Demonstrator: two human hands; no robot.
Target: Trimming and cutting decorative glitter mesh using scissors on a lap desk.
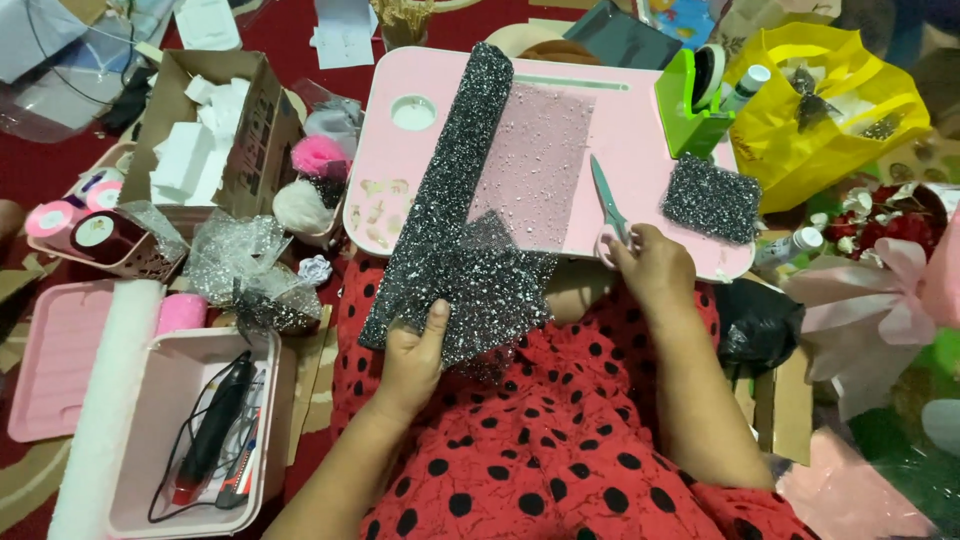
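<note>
A roll of dark glittery mesh fabric lies diagonally across a pink lap table. Its loose end hangs over the near edge, and my left hand pinches that end from below. My right hand rests on the pink handles of teal-bladed scissors lying on the table. A small cut square of the same glitter fabric lies to the right of the scissors. A pink beaded sheet sits under the roll.
A green tape dispenser stands at the table's far right, a yellow bag beyond it. Left of my lap are a pink tray with a glue gun, a white foam roll, silver mesh and a cardboard box. Pink ribbon flowers lie at right.
</note>
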